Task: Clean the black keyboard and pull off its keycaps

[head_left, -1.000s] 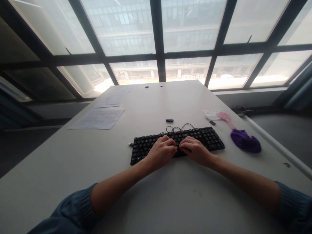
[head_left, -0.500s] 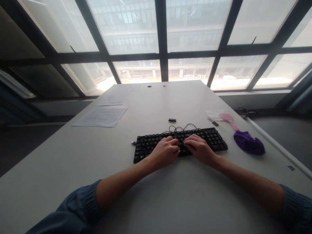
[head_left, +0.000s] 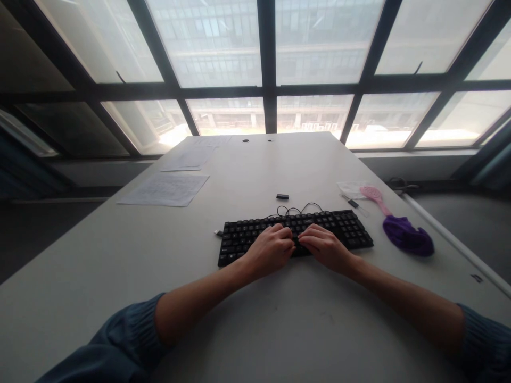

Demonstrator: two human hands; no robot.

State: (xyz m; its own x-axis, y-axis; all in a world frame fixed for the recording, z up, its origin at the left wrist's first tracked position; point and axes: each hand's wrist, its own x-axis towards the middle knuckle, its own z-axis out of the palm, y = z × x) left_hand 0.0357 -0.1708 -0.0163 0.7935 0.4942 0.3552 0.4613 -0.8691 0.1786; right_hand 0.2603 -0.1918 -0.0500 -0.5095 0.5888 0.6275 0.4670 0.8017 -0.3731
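White table (head_left: pixel 247 165), keyboard (head_left: pixel 243 234) under 2 hands (head_left: pixel 271 249)

no word, number or brand can be read: the pale marks on the black keyboard (head_left: pixel 353 230) are too small to make out, and the faint grey print on the near sheet (head_left: pixel 164 190) and the far sheets (head_left: pixel 187 158) is too blurred.

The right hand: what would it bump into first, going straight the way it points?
Likely the left hand, just across a narrow gap over the keyboard; depth there is hard to judge.
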